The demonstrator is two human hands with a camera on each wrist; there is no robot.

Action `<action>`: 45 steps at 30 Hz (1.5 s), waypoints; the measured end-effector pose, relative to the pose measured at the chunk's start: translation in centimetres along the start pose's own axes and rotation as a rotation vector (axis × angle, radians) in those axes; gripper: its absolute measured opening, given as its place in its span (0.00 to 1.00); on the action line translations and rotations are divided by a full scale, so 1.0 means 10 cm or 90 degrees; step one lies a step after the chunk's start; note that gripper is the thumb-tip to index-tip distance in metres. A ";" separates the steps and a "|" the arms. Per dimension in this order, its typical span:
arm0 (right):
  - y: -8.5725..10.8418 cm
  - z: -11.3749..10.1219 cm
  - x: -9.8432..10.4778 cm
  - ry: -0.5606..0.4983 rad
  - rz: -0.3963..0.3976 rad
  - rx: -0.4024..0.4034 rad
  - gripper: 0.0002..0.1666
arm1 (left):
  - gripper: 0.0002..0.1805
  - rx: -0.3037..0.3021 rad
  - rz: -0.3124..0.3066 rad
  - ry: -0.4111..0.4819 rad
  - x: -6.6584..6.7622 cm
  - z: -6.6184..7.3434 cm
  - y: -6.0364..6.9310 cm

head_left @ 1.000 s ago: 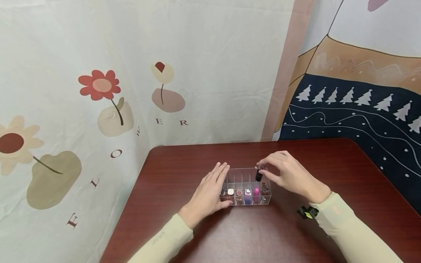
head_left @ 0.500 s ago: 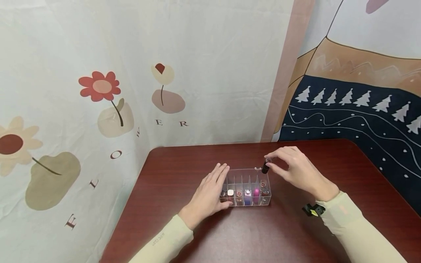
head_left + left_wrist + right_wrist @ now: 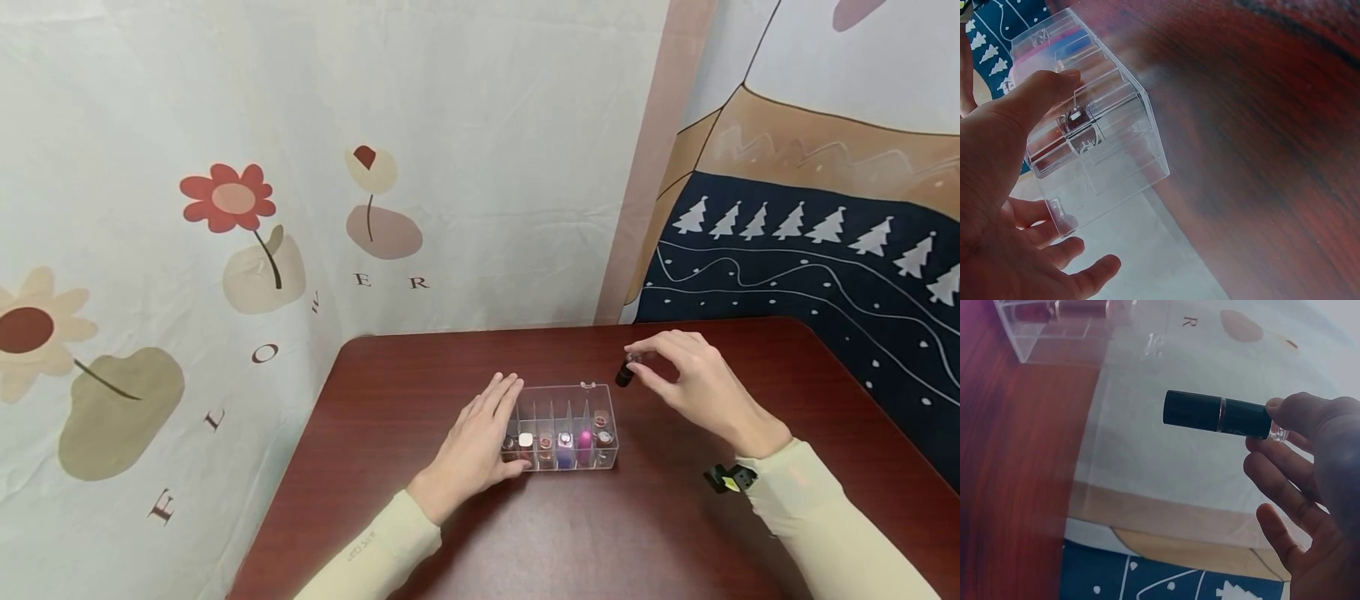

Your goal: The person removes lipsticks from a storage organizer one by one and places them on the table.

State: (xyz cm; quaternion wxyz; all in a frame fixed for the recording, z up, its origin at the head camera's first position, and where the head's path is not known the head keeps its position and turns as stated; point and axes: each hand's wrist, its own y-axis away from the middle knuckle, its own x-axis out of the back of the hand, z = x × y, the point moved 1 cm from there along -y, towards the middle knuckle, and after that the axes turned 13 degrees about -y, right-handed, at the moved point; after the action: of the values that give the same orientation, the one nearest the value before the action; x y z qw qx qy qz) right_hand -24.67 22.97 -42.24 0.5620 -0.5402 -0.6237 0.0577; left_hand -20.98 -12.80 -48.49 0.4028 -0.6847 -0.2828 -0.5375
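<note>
A clear divided organizer (image 3: 555,468) stands on the table, holding several small cosmetics in its front row. Among these are a white-capped item (image 3: 526,439), a blue-purple one (image 3: 565,451) and a bright pink one (image 3: 585,442). My left hand (image 3: 471,443) rests against the organizer's left end, fingers fairly straight, with the thumb across its front. To the right of the organizer and above the table, my right hand (image 3: 697,385) pinches a black lipstick (image 3: 1191,411) by its clear end, between thumb and fingers. The lipstick points away from the hand, tilted in the head view.
The dark red wooden table (image 3: 420,375) extends around the organizer. Behind it hangs a pale cloth (image 3: 487,250) printed with flowers and letters, and a navy cloth with white trees (image 3: 795,258) is at the right. A wrist camera (image 3: 731,479) sits below my right wrist.
My right hand has moved right, lifting the lipstick out from over the organizer's right back corner to beside it. The left hand and organizer have stayed in place.
</note>
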 end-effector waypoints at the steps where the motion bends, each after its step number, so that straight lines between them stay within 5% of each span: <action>1: 0.01 0.01 0.01 0.002 0.002 -0.005 0.26 | 0.74 0.001 -0.001 0.000 0.00 0.00 0.00; 20: 0.25 0.31 -0.06 0.013 -0.003 -0.083 0.23 | 0.75 0.003 -0.013 -0.005 0.00 0.01 0.00; 45: 0.46 0.57 -0.16 -0.028 -0.084 -0.180 0.17 | 0.74 0.003 -0.013 0.001 0.00 0.01 0.00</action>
State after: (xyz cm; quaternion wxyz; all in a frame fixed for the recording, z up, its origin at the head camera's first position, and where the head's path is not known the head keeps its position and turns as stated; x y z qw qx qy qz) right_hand -26.55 26.72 -48.44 0.4695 -0.5701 -0.6719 -0.0561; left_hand -20.93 -12.71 -48.53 0.3994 -0.6802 -0.2907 -0.5415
